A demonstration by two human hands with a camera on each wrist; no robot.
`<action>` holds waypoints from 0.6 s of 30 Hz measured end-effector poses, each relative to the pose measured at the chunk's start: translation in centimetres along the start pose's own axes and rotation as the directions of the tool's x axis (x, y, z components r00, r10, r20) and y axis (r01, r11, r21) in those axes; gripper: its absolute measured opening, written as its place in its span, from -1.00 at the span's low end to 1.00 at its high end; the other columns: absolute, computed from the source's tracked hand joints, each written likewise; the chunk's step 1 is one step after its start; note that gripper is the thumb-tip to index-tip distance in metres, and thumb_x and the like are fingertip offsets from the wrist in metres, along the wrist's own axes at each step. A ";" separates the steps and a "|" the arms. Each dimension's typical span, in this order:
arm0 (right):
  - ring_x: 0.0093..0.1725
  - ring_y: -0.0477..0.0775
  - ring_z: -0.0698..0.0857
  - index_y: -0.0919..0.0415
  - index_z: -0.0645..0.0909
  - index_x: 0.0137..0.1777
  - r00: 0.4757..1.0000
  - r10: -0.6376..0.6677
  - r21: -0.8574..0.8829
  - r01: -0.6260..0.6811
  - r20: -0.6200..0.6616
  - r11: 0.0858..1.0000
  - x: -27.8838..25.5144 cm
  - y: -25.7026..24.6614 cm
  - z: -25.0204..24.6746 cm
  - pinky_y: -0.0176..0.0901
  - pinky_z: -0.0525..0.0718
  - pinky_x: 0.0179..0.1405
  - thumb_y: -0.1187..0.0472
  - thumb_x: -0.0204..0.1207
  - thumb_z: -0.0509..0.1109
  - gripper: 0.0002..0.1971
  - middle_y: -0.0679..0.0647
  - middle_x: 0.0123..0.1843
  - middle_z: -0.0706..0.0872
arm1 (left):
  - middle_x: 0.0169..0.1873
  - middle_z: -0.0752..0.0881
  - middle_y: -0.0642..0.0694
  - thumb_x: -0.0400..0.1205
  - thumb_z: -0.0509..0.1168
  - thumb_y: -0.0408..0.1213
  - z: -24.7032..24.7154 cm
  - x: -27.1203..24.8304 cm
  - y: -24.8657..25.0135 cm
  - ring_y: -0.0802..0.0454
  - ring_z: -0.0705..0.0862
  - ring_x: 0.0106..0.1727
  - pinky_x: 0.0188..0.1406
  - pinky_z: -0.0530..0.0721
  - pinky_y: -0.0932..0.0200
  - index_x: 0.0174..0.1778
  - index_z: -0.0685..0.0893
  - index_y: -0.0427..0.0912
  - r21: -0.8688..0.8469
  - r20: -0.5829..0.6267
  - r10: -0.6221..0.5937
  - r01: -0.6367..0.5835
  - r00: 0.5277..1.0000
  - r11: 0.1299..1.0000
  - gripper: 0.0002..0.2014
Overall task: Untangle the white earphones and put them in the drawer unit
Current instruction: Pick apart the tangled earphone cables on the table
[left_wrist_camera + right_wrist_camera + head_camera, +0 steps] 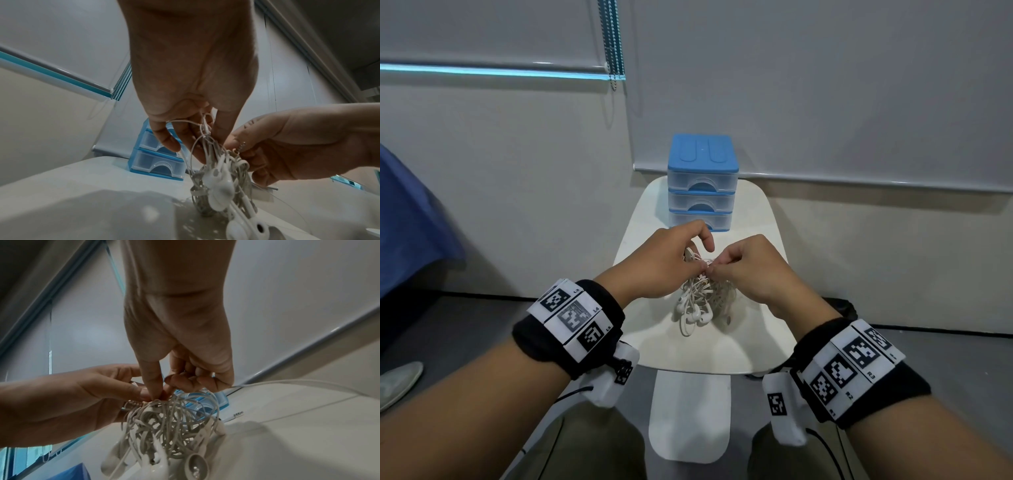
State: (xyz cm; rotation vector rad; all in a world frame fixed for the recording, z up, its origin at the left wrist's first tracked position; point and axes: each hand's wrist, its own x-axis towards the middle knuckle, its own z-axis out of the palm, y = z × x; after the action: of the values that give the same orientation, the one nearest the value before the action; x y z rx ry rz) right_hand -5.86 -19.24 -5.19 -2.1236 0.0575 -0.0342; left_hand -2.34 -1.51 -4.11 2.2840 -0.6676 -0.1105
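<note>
The tangled bundle of white wired earphones [700, 298] is held up at the centre of the small white rounded worktop [654, 335], its top cords pinched by the fingers [223, 129] of the left hand [654, 270] and of the right hand [751, 270]. Untangling seems barely begun, as no cord is seen drawn free. One loop should next be teased from the knot, with the blue-topped clear plastic three-drawer unit [702, 183] at 12 o'clock shut.
</note>
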 end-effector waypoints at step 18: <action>-0.36 -0.04 0.49 0.11 0.61 -0.32 0.981 -0.008 0.376 -0.067 0.193 0.924 -0.2 -1.6 -1.5 -0.13 0.36 -0.31 0.22 0.63 0.43 -0.74 0.07 -0.35 0.59 | -0.28 0.75 0.08 0.70 0.46 -0.23 0.2 -0.2 -0.3 0.22 0.62 -0.31 -0.25 0.55 0.35 0.09 0.83 0.14 -0.101 0.003 0.072 -0.071 0.997 0.992 -0.85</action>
State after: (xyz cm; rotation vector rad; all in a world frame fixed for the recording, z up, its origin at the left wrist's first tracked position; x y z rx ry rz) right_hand -6.06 -19.73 -3.05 -1.7255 -0.0298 0.1651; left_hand -2.43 -1.32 -4.50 2.1610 -0.7302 -0.1152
